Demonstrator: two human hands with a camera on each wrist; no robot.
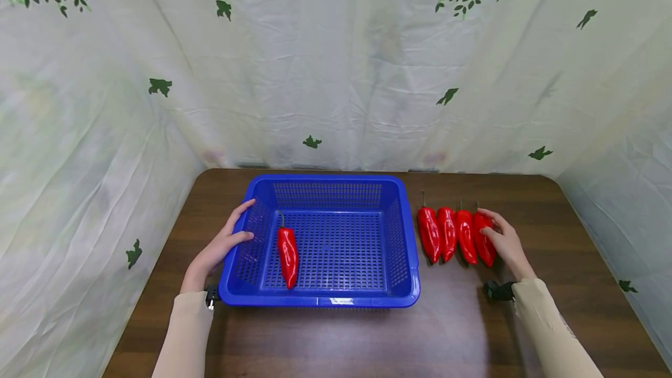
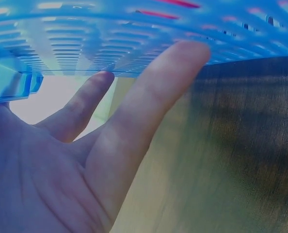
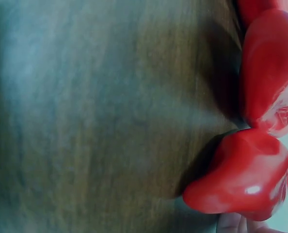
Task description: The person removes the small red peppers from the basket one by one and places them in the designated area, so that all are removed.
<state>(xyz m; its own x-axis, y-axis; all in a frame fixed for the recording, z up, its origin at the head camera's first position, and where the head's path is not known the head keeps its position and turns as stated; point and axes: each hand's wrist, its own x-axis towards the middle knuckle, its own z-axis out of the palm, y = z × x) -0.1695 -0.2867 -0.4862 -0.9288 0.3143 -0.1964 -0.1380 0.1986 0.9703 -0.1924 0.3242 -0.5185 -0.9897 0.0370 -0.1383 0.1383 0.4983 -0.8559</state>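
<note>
A blue plastic basket (image 1: 336, 301) with slotted walls stands on the table, and one red chili pepper (image 1: 287, 256) lies inside at its left. My left hand (image 1: 215, 249) holds the basket's left side, thumb and a finger over the rim. Other fingers (image 2: 129, 121) lie against the outer wall in the left wrist view. Right of the basket, several red peppers (image 1: 446, 233) lie in a row, stems away from me. My right hand (image 1: 506, 244) grips the rightmost pepper (image 1: 482, 241); in the right wrist view this pepper (image 3: 246, 177) has fingertips at its edges.
The brown wooden table (image 1: 367, 343) extends in front of the basket and right of the peppers. A pale curtain (image 1: 341, 74) with leaf prints hangs behind the table and along both sides. A dark wrist device (image 1: 499, 290) sits at my right wrist.
</note>
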